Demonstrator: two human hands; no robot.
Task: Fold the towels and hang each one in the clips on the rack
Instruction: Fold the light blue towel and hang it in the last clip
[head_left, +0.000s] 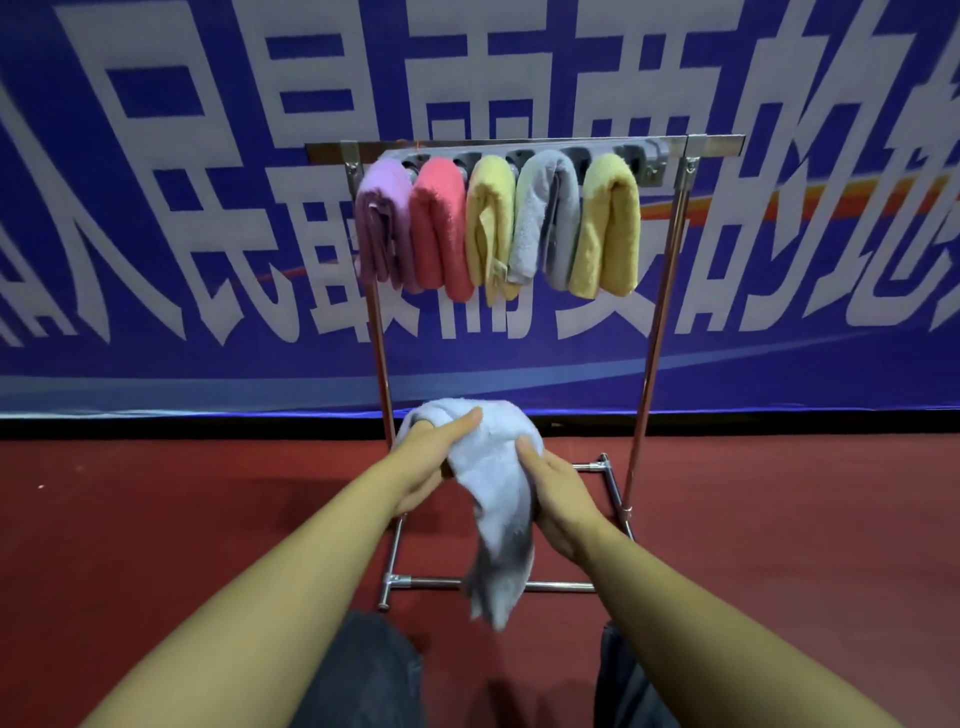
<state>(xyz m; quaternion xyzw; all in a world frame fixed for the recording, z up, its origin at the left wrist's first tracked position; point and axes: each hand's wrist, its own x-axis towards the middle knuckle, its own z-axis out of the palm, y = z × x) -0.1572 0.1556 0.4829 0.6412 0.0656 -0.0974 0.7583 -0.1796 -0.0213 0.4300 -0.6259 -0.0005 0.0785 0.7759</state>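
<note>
A pale grey towel (491, 488) hangs bunched between my hands, low in front of the rack. My left hand (434, 457) grips its upper left part, thumb on top. My right hand (558, 493) holds its right side. The towel's lower end dangles near the rack's front base bar. The steel rack (652, 332) stands ahead, with a grey clip strip (652, 156) under its top bar. Several folded towels hang there: purple (384, 223), pink (441, 228), yellow (491, 228), grey (550, 218) and yellow (610, 228). The clip at the strip's right end holds nothing.
The rack's base frame (558, 587) lies on the red floor just in front of my knees (363, 670). A blue banner with large white characters (208, 208) covers the wall right behind the rack.
</note>
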